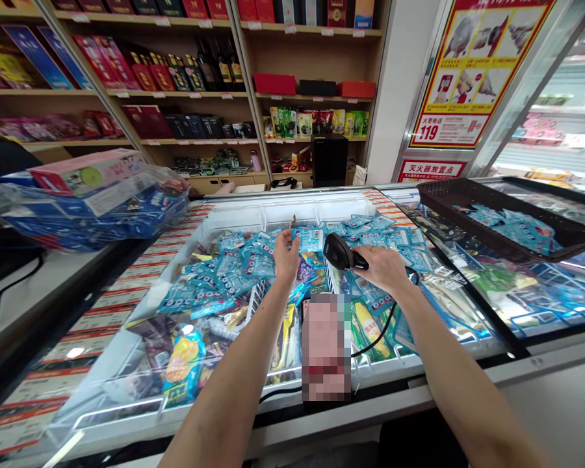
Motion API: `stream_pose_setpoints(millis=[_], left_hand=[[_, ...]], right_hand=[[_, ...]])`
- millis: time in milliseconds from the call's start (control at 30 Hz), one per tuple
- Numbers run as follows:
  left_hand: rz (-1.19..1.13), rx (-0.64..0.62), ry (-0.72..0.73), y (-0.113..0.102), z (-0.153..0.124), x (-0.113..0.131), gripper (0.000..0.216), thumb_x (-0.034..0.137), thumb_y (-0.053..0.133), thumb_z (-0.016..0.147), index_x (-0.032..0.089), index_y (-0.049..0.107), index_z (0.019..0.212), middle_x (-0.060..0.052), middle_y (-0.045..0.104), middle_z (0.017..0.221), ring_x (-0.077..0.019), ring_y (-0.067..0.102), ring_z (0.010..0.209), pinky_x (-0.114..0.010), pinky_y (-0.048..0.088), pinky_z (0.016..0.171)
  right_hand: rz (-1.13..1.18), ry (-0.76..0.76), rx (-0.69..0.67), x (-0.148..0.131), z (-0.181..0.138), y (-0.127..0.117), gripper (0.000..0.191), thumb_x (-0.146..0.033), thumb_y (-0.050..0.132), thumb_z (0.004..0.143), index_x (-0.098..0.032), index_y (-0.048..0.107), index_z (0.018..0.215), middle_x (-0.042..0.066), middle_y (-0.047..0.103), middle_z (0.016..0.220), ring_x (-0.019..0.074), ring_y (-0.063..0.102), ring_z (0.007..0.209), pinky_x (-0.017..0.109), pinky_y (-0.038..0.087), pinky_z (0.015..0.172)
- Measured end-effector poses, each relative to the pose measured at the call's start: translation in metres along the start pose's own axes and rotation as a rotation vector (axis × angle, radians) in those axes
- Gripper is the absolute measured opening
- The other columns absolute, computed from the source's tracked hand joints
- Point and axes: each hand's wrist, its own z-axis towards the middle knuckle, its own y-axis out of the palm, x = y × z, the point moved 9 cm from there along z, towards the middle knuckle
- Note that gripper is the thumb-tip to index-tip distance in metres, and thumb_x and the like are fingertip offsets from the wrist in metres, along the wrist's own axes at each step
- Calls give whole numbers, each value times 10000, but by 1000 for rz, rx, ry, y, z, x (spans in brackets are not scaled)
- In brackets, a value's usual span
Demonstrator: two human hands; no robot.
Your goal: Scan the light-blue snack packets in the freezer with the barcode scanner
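Observation:
My left hand (pixel 286 255) reaches into an open chest freezer (pixel 292 211) and pinches a small blue packet (pixel 311 238), lifted above a heap of similar blue packets (pixel 234 270). My right hand (pixel 383 268) grips a black handheld barcode scanner (pixel 340 252) whose head points left at the held packet. The scanner's black cable (pixel 377 335) trails down toward the freezer's near edge. Both forearms stretch forward over the freezer.
A dark plastic basket (pixel 507 218) holding more blue packets rests on the freezer's glass lid at right. Bagged blue boxes (pixel 97 201) sit on the counter at left. Ice creams lie in the near compartments (pixel 185 361). Stocked shelves (pixel 199 97) line the back wall.

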Motion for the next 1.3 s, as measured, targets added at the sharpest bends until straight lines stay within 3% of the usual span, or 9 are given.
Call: stream_pose_setpoints(millis=[800, 1000, 1133, 1300], left_hand=[[38, 12, 7, 0, -1, 3, 264, 309, 532, 829, 189, 505, 1063, -47, 599, 943, -138, 559, 832, -277, 448, 764], [282, 53, 126, -7, -8, 31, 280, 285, 490, 852, 198, 486, 1119, -55, 591, 947, -170, 565, 863, -315, 442, 798], [509, 79, 123, -26, -3, 43, 374, 258, 464, 849, 189, 442, 1216, -69, 583, 923, -205, 571, 866, -355, 451, 803], [872, 110, 142, -58, -9, 61, 368, 218, 438, 840, 181, 511, 1198, -159, 531, 1200, -308, 469, 1165, -481, 361, 965]], right_hand=[[0, -11, -10, 0, 0, 2, 386, -423, 569, 819, -265, 551, 1171, 31, 677, 976, 197, 613, 852, 263, 335, 620], [-11, -1, 9, 1, 0, 1, 365, -438, 533, 836, -280, 557, 1163, 15, 675, 950, 188, 614, 815, 269, 332, 612], [-8, 6, -3, 2, 0, 3, 371, -436, 544, 828, -283, 558, 1166, 16, 673, 965, 183, 614, 840, 265, 336, 615], [-26, 1, -6, 1, 0, 3, 379, -434, 546, 820, -294, 549, 1172, 12, 675, 978, 197, 610, 842, 264, 330, 610]])
